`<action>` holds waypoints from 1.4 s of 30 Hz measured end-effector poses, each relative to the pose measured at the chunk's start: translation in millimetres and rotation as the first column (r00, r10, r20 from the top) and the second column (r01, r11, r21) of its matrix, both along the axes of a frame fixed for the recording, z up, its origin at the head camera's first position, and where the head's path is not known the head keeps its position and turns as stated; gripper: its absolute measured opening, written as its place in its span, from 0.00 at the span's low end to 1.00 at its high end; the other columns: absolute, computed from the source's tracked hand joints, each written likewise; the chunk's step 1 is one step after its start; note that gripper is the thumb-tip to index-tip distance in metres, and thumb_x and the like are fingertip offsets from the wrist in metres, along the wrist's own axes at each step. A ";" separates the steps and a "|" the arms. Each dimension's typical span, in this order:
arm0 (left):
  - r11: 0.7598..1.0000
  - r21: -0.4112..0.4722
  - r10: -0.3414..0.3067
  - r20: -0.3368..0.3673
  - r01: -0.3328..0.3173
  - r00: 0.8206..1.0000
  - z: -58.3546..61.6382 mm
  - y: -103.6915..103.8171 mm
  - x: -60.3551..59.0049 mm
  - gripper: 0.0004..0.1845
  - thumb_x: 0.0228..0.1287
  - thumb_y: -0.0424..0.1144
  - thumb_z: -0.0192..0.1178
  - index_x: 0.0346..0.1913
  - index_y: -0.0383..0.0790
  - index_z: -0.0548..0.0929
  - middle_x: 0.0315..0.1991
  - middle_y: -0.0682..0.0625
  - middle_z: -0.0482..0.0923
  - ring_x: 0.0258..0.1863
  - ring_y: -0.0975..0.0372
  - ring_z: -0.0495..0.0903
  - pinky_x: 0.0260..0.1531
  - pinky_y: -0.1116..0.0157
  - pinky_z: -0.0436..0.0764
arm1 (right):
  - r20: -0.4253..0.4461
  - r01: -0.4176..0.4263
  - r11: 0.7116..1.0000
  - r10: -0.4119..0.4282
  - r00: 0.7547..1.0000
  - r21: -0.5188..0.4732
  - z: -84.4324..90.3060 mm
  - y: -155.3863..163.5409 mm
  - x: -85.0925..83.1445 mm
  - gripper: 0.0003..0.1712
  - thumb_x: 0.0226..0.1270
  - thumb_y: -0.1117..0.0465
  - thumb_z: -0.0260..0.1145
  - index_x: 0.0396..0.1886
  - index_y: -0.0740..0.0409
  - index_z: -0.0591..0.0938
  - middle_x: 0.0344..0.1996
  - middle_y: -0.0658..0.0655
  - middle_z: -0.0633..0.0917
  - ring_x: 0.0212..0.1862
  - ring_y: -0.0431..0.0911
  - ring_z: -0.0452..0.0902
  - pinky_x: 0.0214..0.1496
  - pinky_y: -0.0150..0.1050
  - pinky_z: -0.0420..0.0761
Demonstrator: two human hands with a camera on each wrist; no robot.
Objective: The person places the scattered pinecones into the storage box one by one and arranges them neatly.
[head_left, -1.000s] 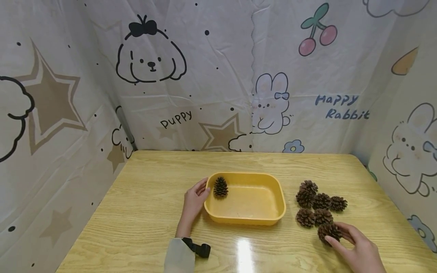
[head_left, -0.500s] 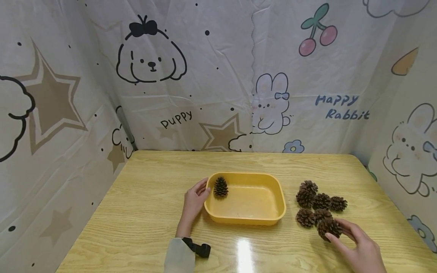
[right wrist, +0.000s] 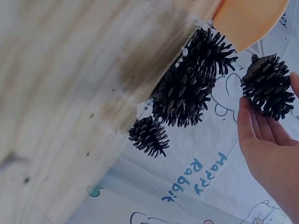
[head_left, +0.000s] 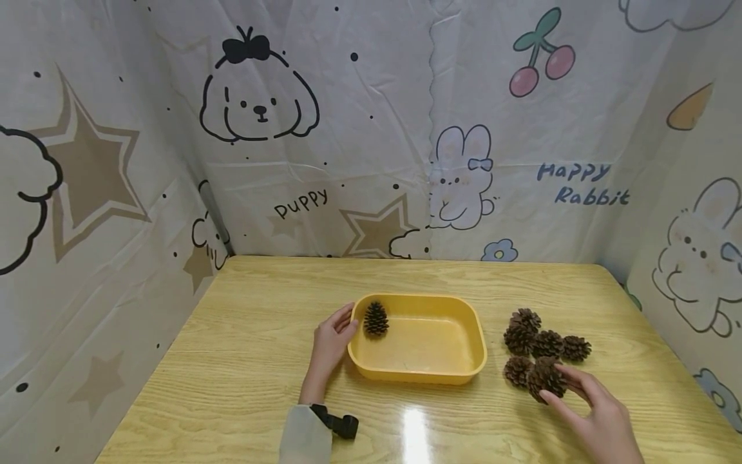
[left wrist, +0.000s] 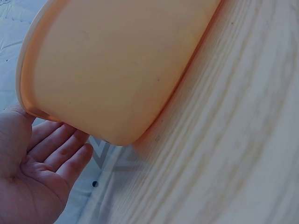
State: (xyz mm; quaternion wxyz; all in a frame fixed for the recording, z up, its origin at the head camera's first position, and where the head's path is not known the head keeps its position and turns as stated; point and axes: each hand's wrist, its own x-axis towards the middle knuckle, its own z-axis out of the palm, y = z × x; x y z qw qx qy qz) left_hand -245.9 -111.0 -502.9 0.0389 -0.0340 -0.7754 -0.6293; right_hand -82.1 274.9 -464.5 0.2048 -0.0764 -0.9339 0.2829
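A yellow plastic tub [head_left: 429, 338] sits mid-table with one upright-looking pine cone [head_left: 376, 319] inside its left end. My left hand [head_left: 333, 338] holds that end, thumb at the rim and fingers against the outer wall, as the left wrist view of the hand [left wrist: 44, 163] shows. Between thumb and fingertips, my right hand [head_left: 599, 412] pinches a pine cone [head_left: 547, 379], seen raised above the table in the right wrist view [right wrist: 267, 86]. In the head view it overlaps the front of the pine cone group and hides part of it.
Several pine cones [head_left: 547, 345] lie close together on the table right of the tub, one [head_left: 517, 372] nearest its right front corner. A patterned cloth [head_left: 371, 129] walls the wooden table [head_left: 261, 309] at the back and both sides.
My right hand has moved left and slightly away from me with the pine cone, now over the front of the group. The left hand and tub have stayed put.
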 end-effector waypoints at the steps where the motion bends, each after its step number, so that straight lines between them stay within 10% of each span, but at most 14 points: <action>1: 1.000 -0.001 -0.004 0.000 0.004 1.000 3.8 0.1 2.2 0.24 0.68 0.32 0.60 0.66 0.32 0.74 0.61 0.34 0.77 0.61 0.46 0.78 0.60 0.62 0.82 | -0.014 -0.005 1.000 0.005 1.000 -0.001 0.0 -1.3 -0.9 0.30 0.56 0.52 0.76 0.56 0.59 0.80 0.50 0.65 0.84 0.45 0.53 0.82 0.37 0.08 0.74; 6: 1.000 -0.016 -0.022 0.001 0.022 1.000 27.7 1.0 16.7 0.23 0.68 0.30 0.59 0.65 0.29 0.74 0.61 0.32 0.76 0.61 0.44 0.78 0.60 0.60 0.82 | -0.059 -0.032 0.999 0.030 0.998 -0.028 0.6 -8.2 -5.8 0.30 0.54 0.53 0.77 0.56 0.60 0.80 0.49 0.65 0.84 0.43 0.31 0.80 0.41 0.02 0.67; 11: 0.999 -0.030 -0.020 0.002 0.020 1.000 37.3 1.3 22.8 0.23 0.68 0.30 0.58 0.65 0.28 0.74 0.60 0.32 0.77 0.60 0.44 0.78 0.60 0.60 0.82 | -0.071 -0.051 0.998 0.047 0.996 -0.049 0.0 -13.8 -12.2 0.31 0.54 0.55 0.78 0.56 0.59 0.80 0.49 0.65 0.84 0.44 0.06 0.55 0.41 0.03 0.69; 18: 1.000 -0.015 -0.012 -0.005 0.012 1.000 12.1 -2.1 8.4 0.23 0.68 0.31 0.59 0.65 0.30 0.74 0.60 0.32 0.77 0.61 0.45 0.78 0.59 0.59 0.82 | -0.061 -0.073 0.997 0.071 0.996 -0.037 0.1 -23.8 -19.2 0.30 0.56 0.53 0.76 0.57 0.57 0.80 0.51 0.61 0.83 0.45 0.29 0.77 0.43 0.07 0.73; 22: 1.000 -0.016 0.002 -0.006 -0.002 1.000 -2.6 -3.4 0.1 0.23 0.68 0.33 0.60 0.65 0.34 0.75 0.61 0.34 0.77 0.61 0.47 0.79 0.60 0.63 0.82 | -0.109 -0.106 0.993 0.099 0.989 -0.058 1.7 -30.1 -23.1 0.29 0.56 0.56 0.76 0.57 0.59 0.79 0.50 0.62 0.83 0.46 0.09 0.61 0.46 0.01 0.65; 27: 1.000 0.004 -0.004 -0.019 0.004 1.000 -6.2 -4.0 -2.2 0.23 0.67 0.32 0.60 0.65 0.35 0.76 0.60 0.35 0.78 0.60 0.47 0.79 0.59 0.64 0.82 | -0.130 -0.127 0.989 0.117 0.985 -0.078 4.5 -39.3 -30.0 0.29 0.56 0.57 0.76 0.57 0.58 0.79 0.51 0.62 0.83 0.46 0.08 0.57 0.47 0.02 0.67; 42: 0.999 0.023 -0.044 -0.016 0.044 0.999 30.9 -0.9 18.2 0.24 0.68 0.30 0.58 0.65 0.27 0.73 0.60 0.30 0.76 0.61 0.43 0.78 0.60 0.62 0.82 | -0.189 -0.205 0.974 0.183 0.965 -0.100 4.3 -60.8 -50.3 0.28 0.56 0.60 0.76 0.56 0.60 0.79 0.50 0.61 0.84 0.48 0.07 0.60 0.50 0.04 0.68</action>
